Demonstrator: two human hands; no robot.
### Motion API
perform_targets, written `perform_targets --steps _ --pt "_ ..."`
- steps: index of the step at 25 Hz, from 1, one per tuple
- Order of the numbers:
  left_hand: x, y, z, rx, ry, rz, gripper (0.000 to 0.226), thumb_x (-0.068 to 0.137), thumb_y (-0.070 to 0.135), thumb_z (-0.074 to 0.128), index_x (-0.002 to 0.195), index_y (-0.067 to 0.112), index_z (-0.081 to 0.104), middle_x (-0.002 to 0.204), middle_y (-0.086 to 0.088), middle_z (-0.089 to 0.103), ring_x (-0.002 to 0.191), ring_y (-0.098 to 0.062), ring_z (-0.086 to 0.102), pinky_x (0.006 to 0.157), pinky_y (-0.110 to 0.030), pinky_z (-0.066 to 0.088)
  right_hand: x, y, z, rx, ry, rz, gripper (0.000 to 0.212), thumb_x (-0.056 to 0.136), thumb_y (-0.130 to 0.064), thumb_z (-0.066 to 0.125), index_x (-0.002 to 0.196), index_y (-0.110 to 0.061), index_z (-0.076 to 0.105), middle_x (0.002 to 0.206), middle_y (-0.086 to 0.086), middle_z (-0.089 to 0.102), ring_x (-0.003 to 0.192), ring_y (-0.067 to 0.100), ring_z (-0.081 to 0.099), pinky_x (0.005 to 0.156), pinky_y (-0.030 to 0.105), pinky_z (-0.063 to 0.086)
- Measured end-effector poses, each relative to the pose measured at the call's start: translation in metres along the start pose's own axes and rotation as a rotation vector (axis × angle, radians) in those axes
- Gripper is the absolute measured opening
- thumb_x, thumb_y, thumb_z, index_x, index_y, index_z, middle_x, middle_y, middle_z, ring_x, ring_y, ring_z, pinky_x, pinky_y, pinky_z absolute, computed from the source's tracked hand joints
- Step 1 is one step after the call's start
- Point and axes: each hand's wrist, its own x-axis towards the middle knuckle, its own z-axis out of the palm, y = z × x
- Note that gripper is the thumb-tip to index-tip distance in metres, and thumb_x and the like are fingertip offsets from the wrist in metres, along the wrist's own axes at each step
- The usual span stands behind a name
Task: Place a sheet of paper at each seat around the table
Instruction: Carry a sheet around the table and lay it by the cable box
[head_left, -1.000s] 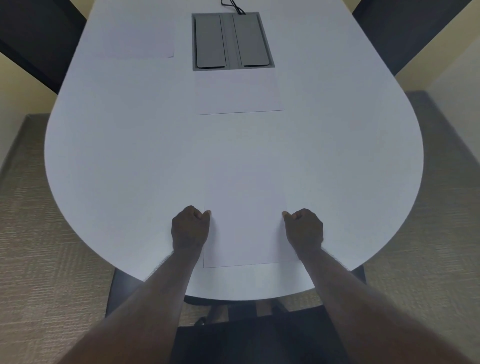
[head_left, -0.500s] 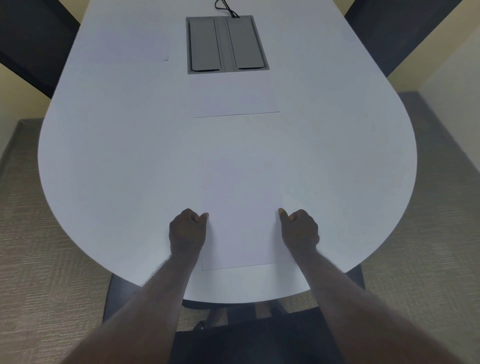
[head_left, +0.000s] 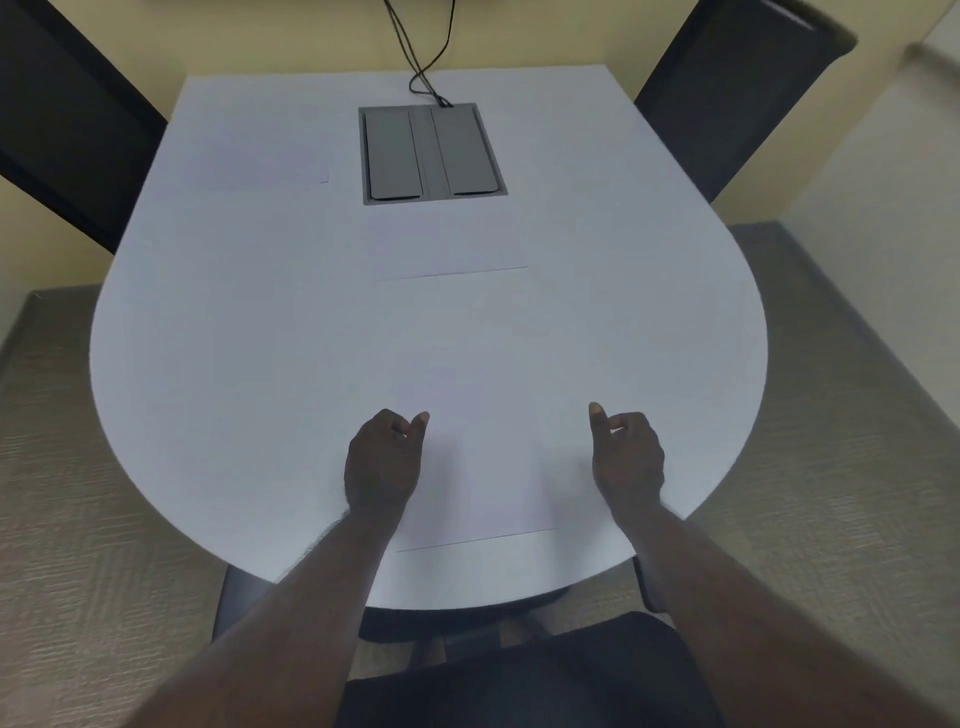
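A white sheet of paper (head_left: 483, 467) lies flat at the near rounded end of the white table (head_left: 234, 338), its near edge a little in from the rim. My left hand (head_left: 384, 462) hovers at the sheet's left edge with fingers loosely apart, holding nothing. My right hand (head_left: 626, 457) is off the sheet's right side, thumb raised, also free of it. A second sheet (head_left: 447, 244) lies in the table's middle, just below the grey panel. A third sheet (head_left: 260, 163) rests at the far left seat.
A grey cable box (head_left: 431, 150) is set into the tabletop, with black cables (head_left: 426, 57) running to the wall. Dark chairs stand at the far left (head_left: 67, 130), the far right (head_left: 737, 88), and right below me (head_left: 530, 675). Carpet surrounds the table.
Both hands have let go of the near sheet and opened; the right hand moved out to the right. The camera tilted up, showing the table's far end and the wall.
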Motion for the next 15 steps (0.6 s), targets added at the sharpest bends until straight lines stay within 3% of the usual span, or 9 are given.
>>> perform_targets --steps 9,15 --pt "-0.032 0.104 -0.032 -0.129 0.077 0.260 0.035 0.087 0.048 0.060 0.069 0.019 0.052 0.069 0.005 0.059 0.066 -0.004 0.053 0.054 -0.022 0.037 0.012 -0.043 -0.120 0.165 0.211 -0.170 0.040 0.096 -0.053 0.042 0.089 -0.016 0.056 0.087 0.001 0.062 0.085 0.025 0.059 0.087 0.049 0.048" --pt "-0.067 0.186 -0.031 -0.282 0.001 0.420 0.026 0.085 0.047 0.062 0.071 0.027 0.054 0.076 0.009 0.059 0.067 -0.003 0.050 0.060 -0.021 0.037 0.029 -0.049 -0.221 0.159 0.315 -0.256 0.034 0.096 -0.052 0.041 0.085 -0.022 0.054 0.087 -0.001 0.062 0.080 0.020 0.054 0.094 0.050 0.042"
